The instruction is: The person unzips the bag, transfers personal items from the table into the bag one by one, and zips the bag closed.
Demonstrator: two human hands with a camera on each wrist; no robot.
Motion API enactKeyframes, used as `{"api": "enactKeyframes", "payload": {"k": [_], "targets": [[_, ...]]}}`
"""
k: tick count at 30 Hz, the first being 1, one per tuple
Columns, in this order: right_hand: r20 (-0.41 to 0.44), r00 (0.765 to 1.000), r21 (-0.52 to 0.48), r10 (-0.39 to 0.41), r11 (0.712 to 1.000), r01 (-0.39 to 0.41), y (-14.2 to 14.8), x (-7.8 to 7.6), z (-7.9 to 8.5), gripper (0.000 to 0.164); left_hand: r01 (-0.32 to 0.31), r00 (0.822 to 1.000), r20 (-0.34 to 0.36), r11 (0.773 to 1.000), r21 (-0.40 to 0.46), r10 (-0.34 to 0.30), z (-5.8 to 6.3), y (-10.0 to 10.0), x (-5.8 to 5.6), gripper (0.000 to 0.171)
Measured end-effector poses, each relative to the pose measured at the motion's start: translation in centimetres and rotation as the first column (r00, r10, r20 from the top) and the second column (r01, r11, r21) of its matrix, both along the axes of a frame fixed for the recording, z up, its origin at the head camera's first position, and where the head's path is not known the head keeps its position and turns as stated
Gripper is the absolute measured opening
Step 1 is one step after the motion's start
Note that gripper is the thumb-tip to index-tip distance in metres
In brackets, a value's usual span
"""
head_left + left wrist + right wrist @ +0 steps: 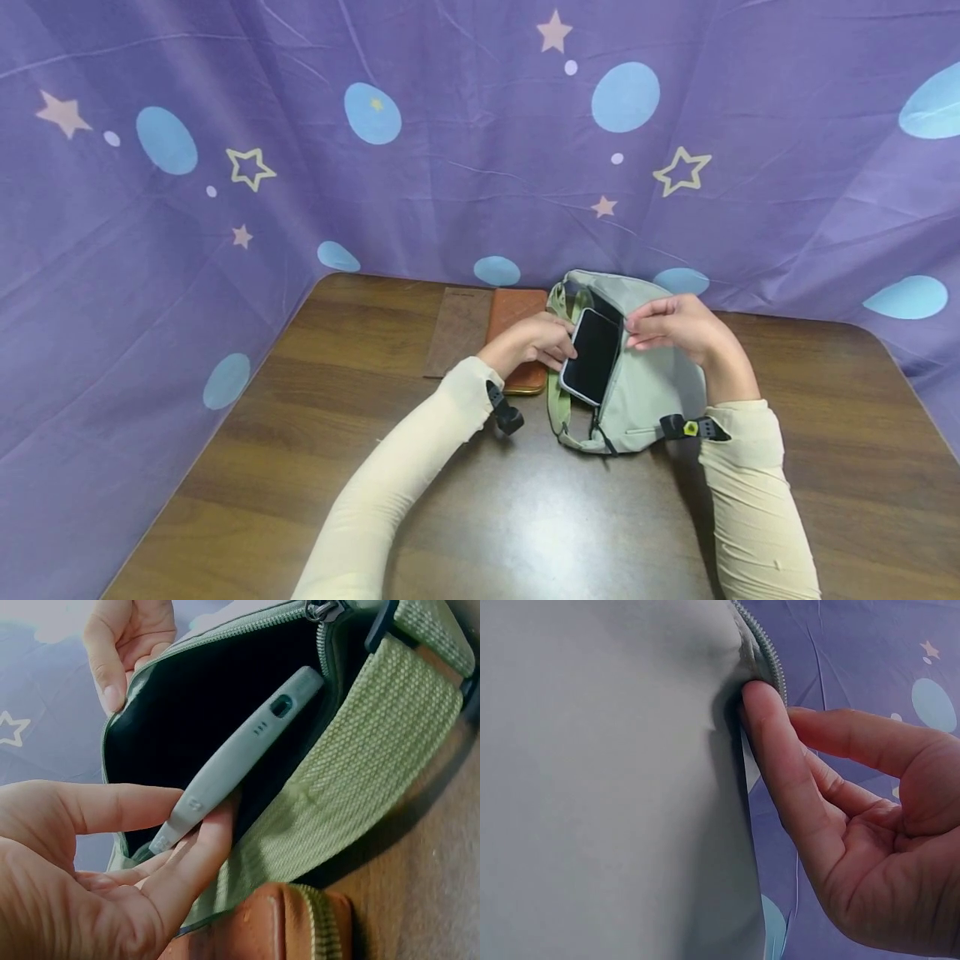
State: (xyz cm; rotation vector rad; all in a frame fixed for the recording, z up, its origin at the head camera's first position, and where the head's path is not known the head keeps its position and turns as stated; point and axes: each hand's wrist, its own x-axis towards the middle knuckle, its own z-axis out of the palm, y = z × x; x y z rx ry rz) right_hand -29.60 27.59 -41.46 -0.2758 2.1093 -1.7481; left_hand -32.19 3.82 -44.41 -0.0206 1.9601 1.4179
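A smartphone (592, 357) with a dark screen and pale case is tilted at the unzipped mouth of a light grey-green bag (660, 392). My left hand (543, 340) pinches the phone by its edge between thumb and fingers. In the left wrist view the phone's case (232, 761) lies partly within the dark opening. My right hand (678, 329) pinches the zippered rim of the bag and holds it apart from the other side. The right wrist view shows the thumb and a finger on that rim, beside the zipper teeth (769, 649). The bag's inside is too dark to make out.
Left of the bag lies an orange-brown zippered wallet (519, 310), beside a flat brown notebook-like item (461, 329). The bag's green webbing strap (558, 408) runs along its left side. A purple patterned curtain (480, 125) hangs behind the wooden table (480, 508).
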Motion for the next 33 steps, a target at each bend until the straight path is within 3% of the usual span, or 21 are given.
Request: {"api": "enactKeyframes", "payload": {"k": [11,17,21,26,29,31,33], "targets": [[0.012,1.0,-0.013,-0.013,1.0,0.014,0.1,0.0,-0.4,0.013,-0.074,0.997,0.021,0.995,0.071,0.072,-1.4,1.7,-0.2,0.061],[0.009,1.0,-0.01,-0.011,1.0,0.011,0.4,-0.2,-0.2,0.012,-0.104,0.994,0.035,0.99,0.091,0.101,-1.1,1.9,0.1,0.047],[0.011,1.0,-0.014,-0.011,1.0,0.012,0.6,-0.2,0.0,0.011,-0.105,0.994,0.011,0.991,0.077,0.104,-1.8,2.1,-0.5,0.037],[0.018,1.0,-0.015,-0.007,1.0,0.007,0.7,-0.2,0.0,0.012,-0.11,0.994,0.016,0.988,0.111,0.108,-7.6,2.4,-4.6,0.037],[0.02,1.0,-0.01,-0.002,1.0,0.003,0.7,-0.2,-0.1,0.011,-0.102,0.995,0.033,0.985,0.139,0.099,-9.4,2.4,-5.8,0.039],[0.019,1.0,-0.006,0.001,1.0,-0.001,0.6,-0.2,-0.1,0.011,-0.094,0.995,0.037,0.984,0.149,0.089,-8.5,2.3,-5.2,0.041],[0.018,1.0,-0.003,0.002,1.0,-0.002,0.6,-0.1,-0.1,0.012,-0.087,0.996,0.032,0.985,0.146,0.084,-6.7,2.3,-4.0,0.044]]}}
